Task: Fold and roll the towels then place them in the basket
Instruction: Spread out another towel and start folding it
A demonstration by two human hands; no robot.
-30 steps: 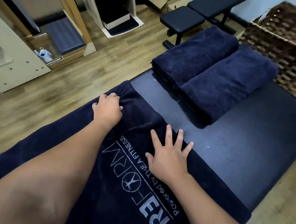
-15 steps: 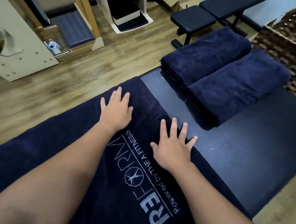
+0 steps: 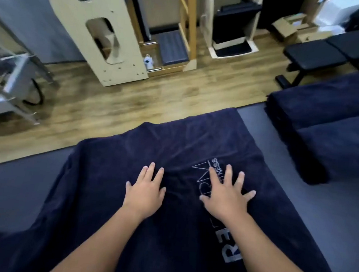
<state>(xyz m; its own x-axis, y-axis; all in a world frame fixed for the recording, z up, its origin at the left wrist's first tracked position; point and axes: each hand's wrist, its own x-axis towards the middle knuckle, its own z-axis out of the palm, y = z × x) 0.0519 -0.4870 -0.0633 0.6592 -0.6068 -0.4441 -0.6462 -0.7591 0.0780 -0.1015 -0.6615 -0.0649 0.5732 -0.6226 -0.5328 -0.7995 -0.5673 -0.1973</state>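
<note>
A navy towel (image 3: 174, 139) with a grey printed logo lies spread flat on the dark padded table (image 3: 326, 216). My left hand (image 3: 145, 193) presses flat on the middle of the towel, fingers spread. My right hand (image 3: 226, 195) lies flat beside it, covering part of the logo. Two folded navy towels (image 3: 320, 122) lie side by side on the table at the right edge of view. The basket is out of view.
Beyond the table's far edge is wooden floor (image 3: 134, 100). A pale wooden exercise frame (image 3: 100, 38) stands at the back, a black padded bench (image 3: 316, 53) at the back right, cardboard boxes (image 3: 288, 29) behind it, and metal equipment (image 3: 17, 81) at the left.
Both hands have slid back from the towel's far end toward its middle, staying flat. The view has swung left, so the folded towels sit at the right edge and the basket is gone.
</note>
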